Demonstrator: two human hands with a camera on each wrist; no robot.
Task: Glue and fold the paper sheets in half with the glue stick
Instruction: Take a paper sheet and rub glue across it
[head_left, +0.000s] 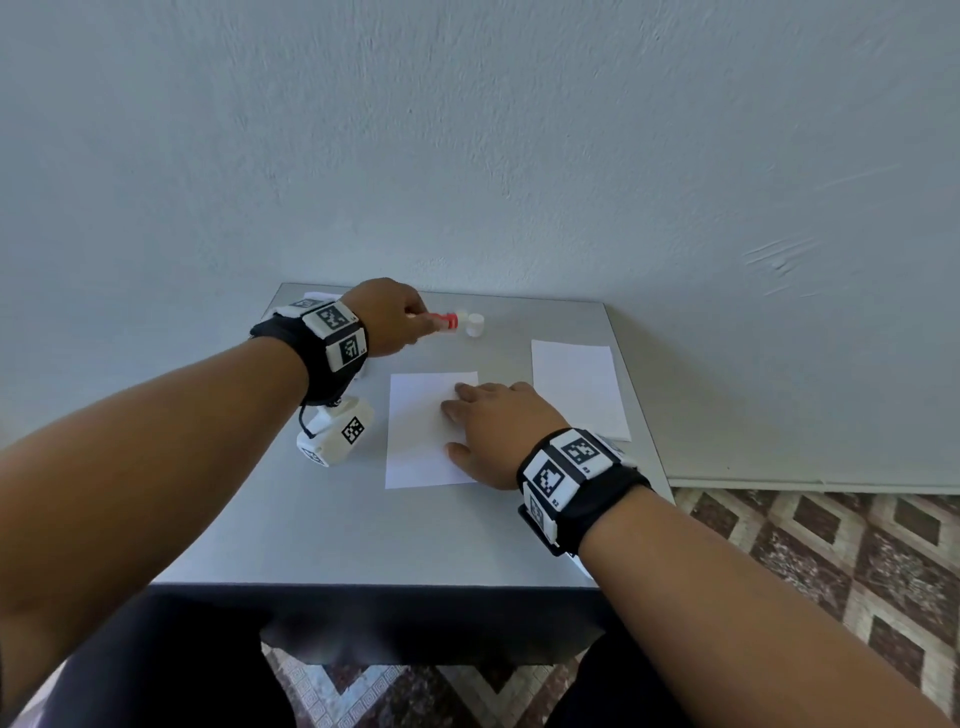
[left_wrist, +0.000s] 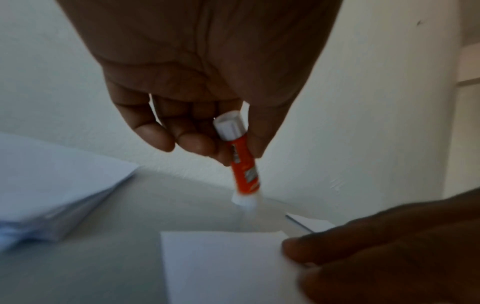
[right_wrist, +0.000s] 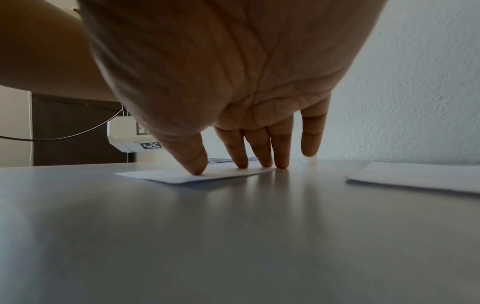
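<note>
Left hand (head_left: 388, 317) pinches glue stick (left_wrist: 244, 164) beyond sheet (head_left: 415, 431) — right hand (head_left: 493, 431) flat, pressing it.

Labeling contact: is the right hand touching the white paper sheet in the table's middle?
Touching. The right wrist view shows the right hand with fingertips pressed on the white paper sheet.

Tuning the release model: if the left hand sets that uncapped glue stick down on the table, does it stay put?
Probably not if laid flat: the glue stick is a slim round tube and the table looks smooth, so it may roll. Upright, its narrow base looks tippy. It seems light, since the left hand pinches it with fingertips alone.
</note>
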